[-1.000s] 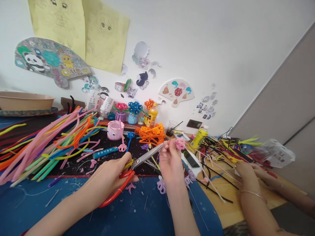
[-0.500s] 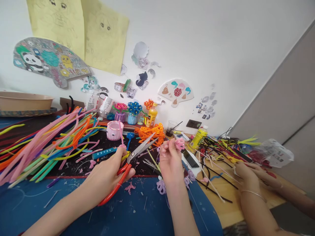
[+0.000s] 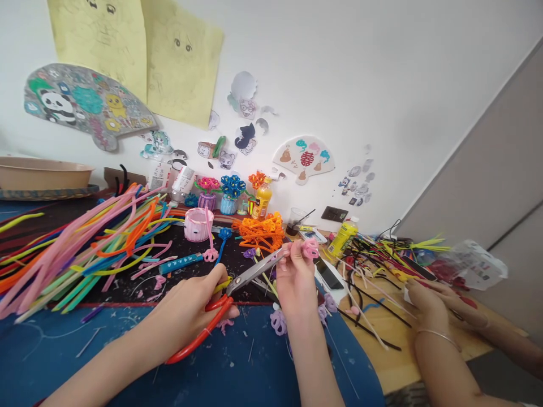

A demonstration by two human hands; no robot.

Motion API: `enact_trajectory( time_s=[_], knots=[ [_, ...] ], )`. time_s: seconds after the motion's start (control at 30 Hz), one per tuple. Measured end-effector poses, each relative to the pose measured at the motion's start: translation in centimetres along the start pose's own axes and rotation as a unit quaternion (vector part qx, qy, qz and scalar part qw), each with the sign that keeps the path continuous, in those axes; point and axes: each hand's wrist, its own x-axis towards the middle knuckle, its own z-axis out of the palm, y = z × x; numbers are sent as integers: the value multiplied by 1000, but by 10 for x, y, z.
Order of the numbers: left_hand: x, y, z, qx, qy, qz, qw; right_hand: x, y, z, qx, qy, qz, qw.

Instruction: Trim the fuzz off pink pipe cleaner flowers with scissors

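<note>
My left hand (image 3: 197, 302) is closed round the red-handled scissors (image 3: 248, 274). The blades point up and right, nearly together, and their tips reach the fingers of my right hand (image 3: 296, 277). That hand pinches a small pink pipe-cleaner flower (image 3: 310, 248), which sticks out on the right of the fingertips. Whether the blades touch anything there is hidden by the fingers. Behind the left hand lies a pink looped piece with a stem (image 3: 210, 254), beside a blue flower (image 3: 224, 233). Purple looped flowers (image 3: 279, 322) lie by my right wrist.
A heap of coloured pipe cleaners (image 3: 93, 249) spreads at left. Behind stand a pink pot (image 3: 198, 224), orange looped pieces (image 3: 261, 233) and a yellow-capped bottle (image 3: 262, 200). A yellow bottle (image 3: 343, 236) and a phone (image 3: 328, 276) are at right. Another person's hands (image 3: 432, 302) work at far right.
The scissors have moved right, up to my right hand's fingers, and their blades have closed together. The pink looped piece behind my left hand now shows more. My right hand stays put.
</note>
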Motion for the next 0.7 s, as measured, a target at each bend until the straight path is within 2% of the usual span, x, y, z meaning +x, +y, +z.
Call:
enact_trajectory(
  time_s=[0.27, 0.5, 0.7],
  knots=[
    [2, -5, 3, 4, 6, 12, 1000, 1, 1, -2, -46, -5, -22, 999],
    [6, -11, 6, 40, 30, 9, 999, 1, 2, -2, -13, -12, -15, 1000],
    [3, -9, 0, -20, 110, -24, 993, 2, 1, -2, -17, 7, -9, 1000]
  ],
)
